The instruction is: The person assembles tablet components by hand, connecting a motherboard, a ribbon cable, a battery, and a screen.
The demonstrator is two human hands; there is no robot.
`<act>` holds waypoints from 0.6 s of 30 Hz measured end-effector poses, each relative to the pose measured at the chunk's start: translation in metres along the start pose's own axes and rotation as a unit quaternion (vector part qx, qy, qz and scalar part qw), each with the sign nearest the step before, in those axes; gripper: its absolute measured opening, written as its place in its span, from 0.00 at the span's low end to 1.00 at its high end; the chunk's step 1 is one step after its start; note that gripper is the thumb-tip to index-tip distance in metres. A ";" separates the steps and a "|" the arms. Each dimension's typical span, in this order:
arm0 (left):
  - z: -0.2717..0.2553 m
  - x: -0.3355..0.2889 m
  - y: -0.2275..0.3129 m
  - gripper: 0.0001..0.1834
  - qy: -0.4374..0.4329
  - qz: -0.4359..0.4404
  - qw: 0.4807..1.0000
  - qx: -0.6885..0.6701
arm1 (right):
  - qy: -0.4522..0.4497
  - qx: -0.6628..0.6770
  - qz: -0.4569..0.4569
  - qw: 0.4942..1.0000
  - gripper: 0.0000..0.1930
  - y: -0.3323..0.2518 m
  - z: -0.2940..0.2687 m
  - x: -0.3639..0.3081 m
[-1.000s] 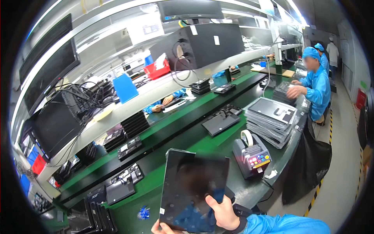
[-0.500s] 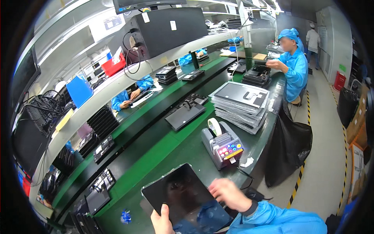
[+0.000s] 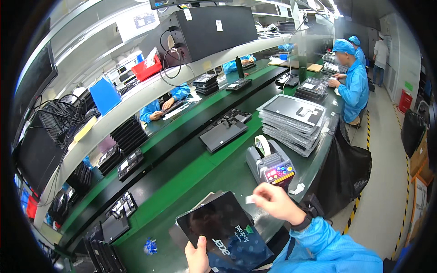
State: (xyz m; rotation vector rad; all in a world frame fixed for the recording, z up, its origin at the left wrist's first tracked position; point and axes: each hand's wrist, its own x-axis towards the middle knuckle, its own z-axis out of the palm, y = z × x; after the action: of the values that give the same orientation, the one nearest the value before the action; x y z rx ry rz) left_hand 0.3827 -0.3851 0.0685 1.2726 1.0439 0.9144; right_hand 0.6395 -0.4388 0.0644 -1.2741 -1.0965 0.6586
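Left hand: we found the left hand (image 3: 197,257) at the lower edge of the view, its grip closed on the near edge of the tablet, thumb lying on the dark screen.
Right hand: we saw the right hand (image 3: 276,203) raised above the tablet's far right corner, its grip pinching a small white sticker (image 3: 250,199) between thumb and fingertips.
Tablet: the tablet (image 3: 227,234) was held tilted over the near edge of the table, screen up and dark, with a printed film across its lower part.
Table: the green table (image 3: 195,173) ran away from us, a darker strip beside it.
Dispenser: a grey tape dispenser (image 3: 270,164) with coloured buttons stood just beyond the right hand, a roll on top.
Stack: we noted a stack of grey panels (image 3: 293,119) behind the dispenser.
Keyboard unit: a dark flat unit (image 3: 223,134) lay left of the stack.
Scrap: a small blue scrap (image 3: 150,246) lay on the table left of the tablet.
Others: a person in a blue coat and cap (image 3: 351,83) sat further along the table; another's hands (image 3: 161,105) worked across the line.
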 end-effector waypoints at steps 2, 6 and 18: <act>-0.005 0.000 -0.001 0.19 -0.001 -0.005 1.000 0.000 | -0.081 -0.145 -0.007 0.986 0.14 -0.013 0.010 0.025; -0.008 -0.002 -0.003 0.19 0.013 -0.002 1.000 -0.024 | 0.139 -0.286 -0.076 0.945 0.12 -0.013 0.024 0.028; -0.041 -0.005 -0.007 0.18 0.051 0.022 0.996 -0.069 | -0.145 0.034 0.140 0.979 0.16 0.005 0.090 0.025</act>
State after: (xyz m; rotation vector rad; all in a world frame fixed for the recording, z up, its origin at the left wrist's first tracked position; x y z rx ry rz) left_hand 0.3420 -0.3786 0.0616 1.1477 1.0172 1.0767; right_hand 0.5685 -0.3785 0.0600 -1.3125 -1.1266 1.1128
